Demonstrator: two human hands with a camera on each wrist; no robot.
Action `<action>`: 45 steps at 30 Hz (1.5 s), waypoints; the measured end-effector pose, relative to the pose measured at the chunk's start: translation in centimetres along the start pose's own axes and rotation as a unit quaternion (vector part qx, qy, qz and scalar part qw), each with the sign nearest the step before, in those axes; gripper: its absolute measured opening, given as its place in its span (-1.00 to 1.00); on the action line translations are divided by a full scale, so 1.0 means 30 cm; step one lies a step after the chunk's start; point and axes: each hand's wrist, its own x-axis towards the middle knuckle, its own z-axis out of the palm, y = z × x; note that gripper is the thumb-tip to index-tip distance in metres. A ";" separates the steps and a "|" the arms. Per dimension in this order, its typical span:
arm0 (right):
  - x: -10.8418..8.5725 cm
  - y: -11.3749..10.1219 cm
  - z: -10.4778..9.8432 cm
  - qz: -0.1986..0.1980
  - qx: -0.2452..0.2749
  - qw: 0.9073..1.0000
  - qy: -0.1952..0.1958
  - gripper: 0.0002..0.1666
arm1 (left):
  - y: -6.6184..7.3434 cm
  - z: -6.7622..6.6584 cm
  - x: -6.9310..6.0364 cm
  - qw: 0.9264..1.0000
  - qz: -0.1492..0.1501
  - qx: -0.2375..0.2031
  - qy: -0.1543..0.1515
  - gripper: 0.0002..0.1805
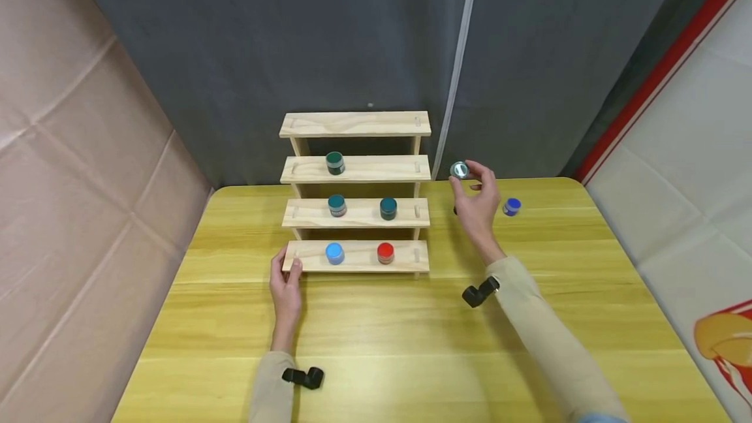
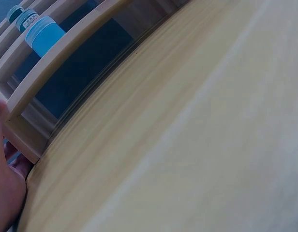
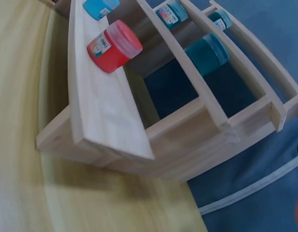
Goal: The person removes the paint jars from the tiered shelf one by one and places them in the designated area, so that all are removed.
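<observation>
- Wooden four-tier rack [image 1: 362, 213]: our left hand [image 1: 286, 286] grips its bottom shelf [image 1: 360, 257] at seven o'clock.
- Our right hand [image 1: 478, 204] pinches a small jar [image 1: 459, 170] at the rack's three o'clock.

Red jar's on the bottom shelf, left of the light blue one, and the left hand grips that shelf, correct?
Not quite: the head view shows the red jar right of the light blue jar. It is on the bottom shelf, which the left hand does grip.
</observation>
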 end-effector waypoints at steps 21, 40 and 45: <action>-0.056 0.127 -0.072 0.073 -0.040 0.997 -0.001 -0.54 | 0.126 0.002 -0.030 1.000 -0.009 -0.018 -0.016 -0.51; -0.117 0.214 -0.105 0.131 -0.055 0.990 -0.027 -0.53 | 0.125 0.000 -0.031 1.000 -0.007 -0.017 -0.010 -0.51; -0.134 0.236 -0.112 0.146 -0.058 0.987 -0.031 -0.53 | 0.124 0.001 -0.031 1.000 -0.008 -0.019 -0.011 -0.50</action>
